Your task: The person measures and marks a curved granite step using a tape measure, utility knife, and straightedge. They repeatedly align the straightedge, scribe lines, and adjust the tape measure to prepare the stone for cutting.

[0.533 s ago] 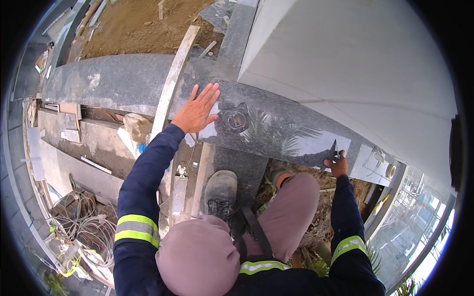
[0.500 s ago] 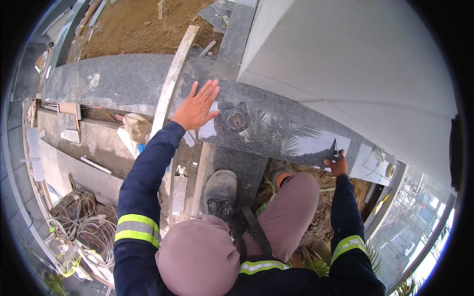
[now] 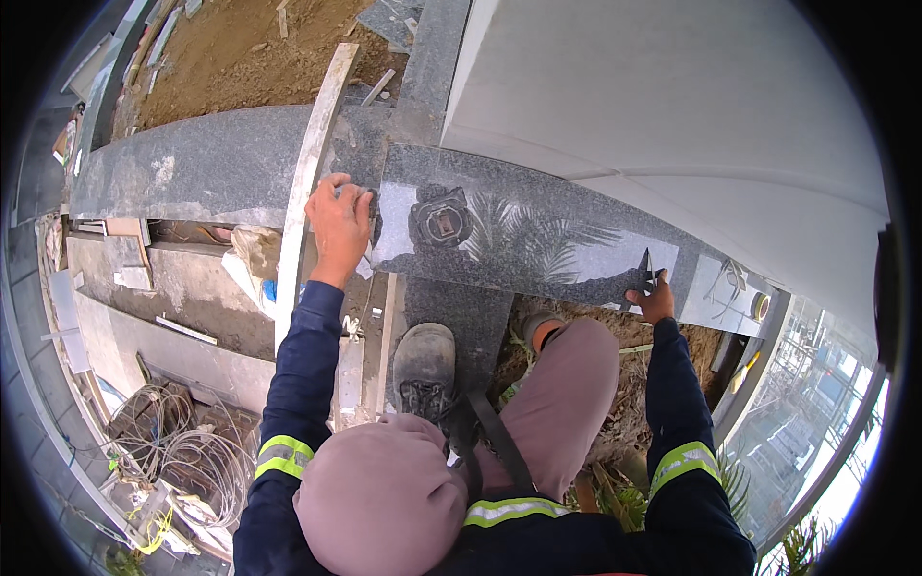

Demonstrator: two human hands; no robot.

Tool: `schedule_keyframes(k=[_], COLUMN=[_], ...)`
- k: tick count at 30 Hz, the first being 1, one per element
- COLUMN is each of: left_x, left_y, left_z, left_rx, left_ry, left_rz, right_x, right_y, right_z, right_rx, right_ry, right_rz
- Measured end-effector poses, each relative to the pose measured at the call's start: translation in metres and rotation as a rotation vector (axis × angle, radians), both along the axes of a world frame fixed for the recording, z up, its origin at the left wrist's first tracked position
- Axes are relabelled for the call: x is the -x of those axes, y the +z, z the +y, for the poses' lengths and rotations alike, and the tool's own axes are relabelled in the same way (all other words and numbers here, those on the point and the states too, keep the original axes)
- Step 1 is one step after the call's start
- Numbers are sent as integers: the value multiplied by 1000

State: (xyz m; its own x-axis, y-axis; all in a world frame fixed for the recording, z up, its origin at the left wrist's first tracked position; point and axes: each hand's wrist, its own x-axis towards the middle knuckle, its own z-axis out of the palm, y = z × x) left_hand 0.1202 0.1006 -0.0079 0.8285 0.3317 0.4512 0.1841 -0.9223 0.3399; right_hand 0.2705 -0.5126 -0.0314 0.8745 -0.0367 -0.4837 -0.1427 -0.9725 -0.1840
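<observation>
A polished dark grey stone slab (image 3: pixel 538 206) lies in front of me, mirroring palm leaves and bright sky. At its left end, my left hand (image 3: pixel 336 230) is closed, fingers bent beside a long pale plank (image 3: pixel 309 182); whatever they hold is hidden. My right hand (image 3: pixel 655 299) grips the slab's near edge toward its right end, thumb out to the left. By those fingertips a dark pointed shape (image 3: pixel 646 259) shows; I cannot tell whether it is a tool or a reflection.
A pale wall (image 3: pixel 672 106) rises beyond the slab. My shoe (image 3: pixel 424 365) rests on a lower dark stone piece (image 3: pixel 471 317). Coiled wires (image 3: pixel 202 470) lie at lower left, brown soil (image 3: pixel 240 72) at the far left. A tape roll (image 3: pixel 761 306) lies toward the right.
My left hand was spread flat above the slab; it has moved left to the joint near the plank and its fingers have curled. The right hand stays at the slab's edge.
</observation>
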Motion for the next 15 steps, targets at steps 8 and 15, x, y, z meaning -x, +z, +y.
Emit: schedule_keyframes(k=[8,15], left_x=[8,-23], left_y=[6,4], left_z=[-21,-120], left_rx=[158,233], left_ry=[-305,-520], left_rz=[328,454], right_x=[-2,-2], right_y=[3,3], right_z=[9,4], right_rx=[30,28], right_ry=[-15,-60], right_rz=[18,33])
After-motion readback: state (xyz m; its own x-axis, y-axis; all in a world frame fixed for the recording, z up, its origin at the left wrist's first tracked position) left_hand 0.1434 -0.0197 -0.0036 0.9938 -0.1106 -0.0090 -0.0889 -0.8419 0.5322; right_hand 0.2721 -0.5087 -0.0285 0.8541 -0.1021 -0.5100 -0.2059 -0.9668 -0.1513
